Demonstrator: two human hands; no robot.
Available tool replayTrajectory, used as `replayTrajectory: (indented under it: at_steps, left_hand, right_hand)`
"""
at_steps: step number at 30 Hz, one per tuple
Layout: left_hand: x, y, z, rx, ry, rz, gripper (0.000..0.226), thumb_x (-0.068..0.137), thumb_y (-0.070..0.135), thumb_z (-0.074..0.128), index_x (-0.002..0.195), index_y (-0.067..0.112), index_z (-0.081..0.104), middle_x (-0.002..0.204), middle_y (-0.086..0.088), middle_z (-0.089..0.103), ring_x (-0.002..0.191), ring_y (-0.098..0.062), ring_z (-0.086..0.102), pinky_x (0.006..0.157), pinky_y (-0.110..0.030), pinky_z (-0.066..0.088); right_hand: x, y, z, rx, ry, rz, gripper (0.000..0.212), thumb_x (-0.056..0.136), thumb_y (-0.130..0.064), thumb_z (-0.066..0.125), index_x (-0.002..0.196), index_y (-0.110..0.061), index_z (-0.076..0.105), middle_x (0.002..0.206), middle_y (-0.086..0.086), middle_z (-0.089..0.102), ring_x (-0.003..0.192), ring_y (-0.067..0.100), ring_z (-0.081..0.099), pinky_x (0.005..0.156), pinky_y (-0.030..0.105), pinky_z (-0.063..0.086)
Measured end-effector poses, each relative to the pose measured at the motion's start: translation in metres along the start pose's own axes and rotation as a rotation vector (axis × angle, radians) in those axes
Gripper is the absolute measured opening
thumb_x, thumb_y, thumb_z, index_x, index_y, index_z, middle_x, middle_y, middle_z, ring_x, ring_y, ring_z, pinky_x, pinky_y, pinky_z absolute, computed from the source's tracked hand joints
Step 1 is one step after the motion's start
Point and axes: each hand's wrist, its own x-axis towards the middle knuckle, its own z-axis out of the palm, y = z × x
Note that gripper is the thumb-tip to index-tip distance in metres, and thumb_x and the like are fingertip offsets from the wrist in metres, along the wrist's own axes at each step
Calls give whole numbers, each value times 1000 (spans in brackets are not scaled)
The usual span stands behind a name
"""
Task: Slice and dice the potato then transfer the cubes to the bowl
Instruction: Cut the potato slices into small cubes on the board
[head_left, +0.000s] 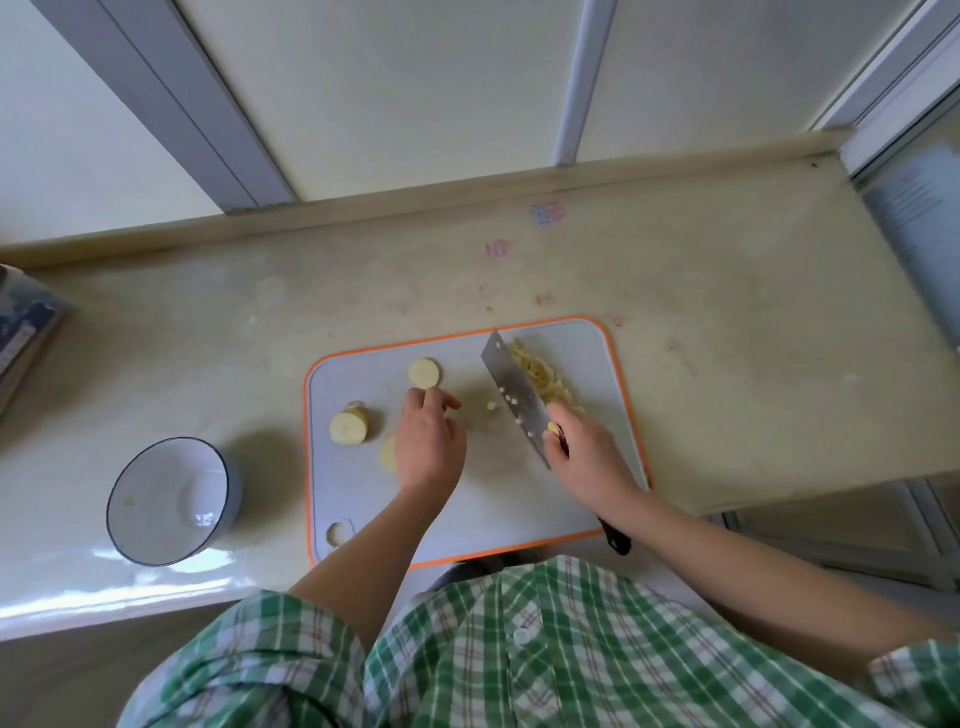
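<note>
A grey cutting board (363, 499) with an orange rim lies on the counter. On it are a round potato slice (424, 373), a thicker potato chunk (349, 426) and another slice (388, 453) partly hidden under my left hand (430, 441). The fingertips of that hand reach the round slice's near edge. My right hand (587, 457) grips the handle of a cleaver (511, 389); small cubes stick to its blade. A pile of diced potato (540, 379) lies right of the blade. The white bowl (171, 501) stands left of the board.
A box (26, 338) sits at the counter's far left edge. The counter ends at a step on the right, just past the board. Coloured smudges (548, 214) mark the counter behind the board. A window wall rises at the back.
</note>
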Motion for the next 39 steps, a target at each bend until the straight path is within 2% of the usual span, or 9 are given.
replayTrajectory:
  at_steps: [6,8,11,17,23,28,32,36,39]
  left_hand:
    - [-9,23,5,52,-67,181,35,88,11,53,121,19,58,116,-8,46,101,-28,52,66,-30,41]
    - [-13,34,10,85,-108,338,42,92,21,50,135,25,50,127,-12,41,114,-30,46,81,-36,44]
    - [-20,49,19,107,-274,479,51,97,51,24,146,41,29,146,-13,24,131,-30,25,106,-42,30]
    - [-19,53,37,208,-333,335,77,82,66,-8,150,38,17,157,-8,5,140,-32,8,113,-43,14]
    - [-14,71,38,185,-346,447,66,87,64,-4,148,46,12,157,-7,7,141,-29,8,114,-44,13]
    - [-4,72,36,265,-326,238,58,97,56,9,150,34,19,159,-7,1,144,-30,2,116,-43,8]
    - [-4,77,34,175,-302,384,66,88,62,-3,150,42,14,158,-6,4,142,-28,3,116,-42,6]
    - [3,70,35,211,-306,235,56,99,54,12,148,31,27,157,-8,7,142,-30,5,115,-42,10]
    - [4,66,28,193,-175,329,71,91,58,7,142,21,41,147,-13,27,131,-32,24,108,-41,23]
  right_hand:
    - [1,-9,-26,382,29,230,16,94,-9,46,83,-19,45,46,0,43,30,13,46,39,26,37]
    - [4,-7,-33,489,82,308,19,93,-7,45,77,-17,45,44,1,44,33,19,47,40,29,37]
    - [2,-3,-42,613,108,399,9,91,-5,45,86,-8,52,54,9,51,34,17,48,40,27,37]
    - [-10,3,-51,715,108,487,13,91,-7,45,94,-9,56,54,9,48,36,17,46,39,21,35]
    - [-14,3,-51,734,84,488,14,91,-9,46,86,-17,56,62,11,55,39,19,48,40,24,37]
    - [-16,3,-57,699,87,476,14,92,-8,44,84,-14,54,50,2,47,39,20,48,42,26,37]
    - [-15,3,-59,689,40,464,9,90,-7,44,90,-2,52,56,7,50,39,20,48,41,26,38]
    - [-15,5,-63,682,39,444,12,89,-6,42,94,0,52,59,9,45,41,23,47,42,27,37]
    - [-14,7,-64,623,57,418,10,89,-9,45,91,1,48,59,8,43,42,24,49,45,31,37]
